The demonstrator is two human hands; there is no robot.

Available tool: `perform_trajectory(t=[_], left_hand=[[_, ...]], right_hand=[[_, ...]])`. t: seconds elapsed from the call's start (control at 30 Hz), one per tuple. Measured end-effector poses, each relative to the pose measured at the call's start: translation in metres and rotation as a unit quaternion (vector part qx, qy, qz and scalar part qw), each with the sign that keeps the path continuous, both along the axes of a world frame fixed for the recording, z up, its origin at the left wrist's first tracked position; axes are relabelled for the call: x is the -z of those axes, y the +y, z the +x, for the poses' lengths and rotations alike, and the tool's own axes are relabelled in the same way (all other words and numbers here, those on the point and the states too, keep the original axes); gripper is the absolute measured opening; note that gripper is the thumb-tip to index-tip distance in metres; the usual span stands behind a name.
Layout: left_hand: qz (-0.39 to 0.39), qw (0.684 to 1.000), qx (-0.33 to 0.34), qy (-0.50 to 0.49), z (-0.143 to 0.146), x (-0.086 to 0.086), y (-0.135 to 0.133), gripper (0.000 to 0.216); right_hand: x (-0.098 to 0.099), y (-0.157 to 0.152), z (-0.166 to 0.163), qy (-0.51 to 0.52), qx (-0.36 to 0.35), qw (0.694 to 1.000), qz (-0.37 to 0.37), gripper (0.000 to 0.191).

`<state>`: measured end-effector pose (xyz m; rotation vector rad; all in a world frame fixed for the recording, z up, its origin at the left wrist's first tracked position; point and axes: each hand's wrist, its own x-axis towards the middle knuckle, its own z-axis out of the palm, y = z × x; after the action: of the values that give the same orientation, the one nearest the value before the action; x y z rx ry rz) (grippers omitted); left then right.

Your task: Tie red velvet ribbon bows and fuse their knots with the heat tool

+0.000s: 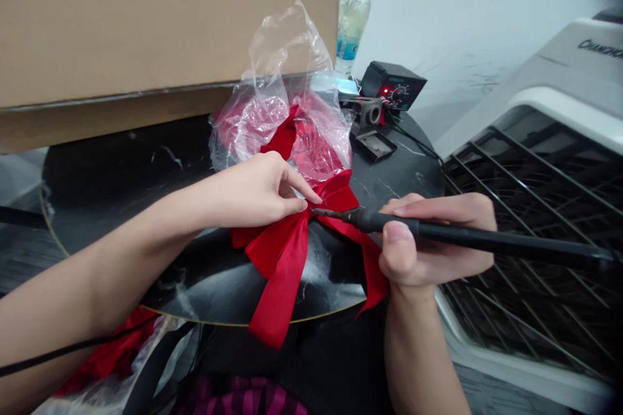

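Observation:
A red ribbon bow (pixel 278 288) lies at the near edge of the round black table, its tails hanging toward me. My left hand (pixel 265 188) reaches in from the left, thumb and forefinger closed on the ribbon at the bow's middle. In my right hand (pixel 440 233) is a black soldering iron (pixel 370 220), gripped like a pen. Its thin metal tip meets the middle of the bow, right beside my left fingertips. Whether the tip presses on the ribbon or just hovers over it, I cannot tell.
Behind the bow, a clear plastic bag (pixel 292 45) with red material lies on the black marble-look table (pixel 121 168). Beyond are a soldering station (pixel 394 85) with a red light, an iron stand (pixel 367 113), bottles (pixel 357 13) and a cardboard box (pixel 165 19). A grilled appliance (pixel 525 104) stands close right.

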<state>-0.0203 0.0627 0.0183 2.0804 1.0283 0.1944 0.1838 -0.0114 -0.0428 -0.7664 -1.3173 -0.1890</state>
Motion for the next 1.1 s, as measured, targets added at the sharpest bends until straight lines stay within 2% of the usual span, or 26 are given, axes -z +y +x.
perform_trajectory(t=[0.5,0.6,0.77,0.83,0.97,1.1], left_hand=[[0.000,1.000,-0.013,0.013,0.001,-0.001,-0.002,0.033],[-0.007,1.000,-0.010,0.002,0.000,0.000,-0.001,0.033],[-0.016,1.000,0.020,-0.013,-0.003,0.002,0.006,0.033],[-0.035,0.999,0.033,-0.020,-0.005,0.002,0.010,0.033],[-0.092,0.994,0.051,-0.034,-0.008,0.004,0.016,0.033],[-0.104,0.991,0.062,-0.060,-0.010,0.005,0.020,0.031]], right_hand=[[0.002,-0.001,0.003,-0.020,-0.020,0.999,-0.014,0.017],[0.001,0.002,0.002,-0.001,-0.012,1.000,0.011,0.011],[-0.007,0.014,0.012,0.121,0.024,0.983,0.134,0.006],[-0.011,0.019,0.023,0.133,0.036,0.979,0.152,0.006],[-0.020,0.025,0.054,0.110,0.065,0.983,0.131,0.003],[-0.028,0.038,0.089,0.113,0.086,0.990,0.011,0.015]])
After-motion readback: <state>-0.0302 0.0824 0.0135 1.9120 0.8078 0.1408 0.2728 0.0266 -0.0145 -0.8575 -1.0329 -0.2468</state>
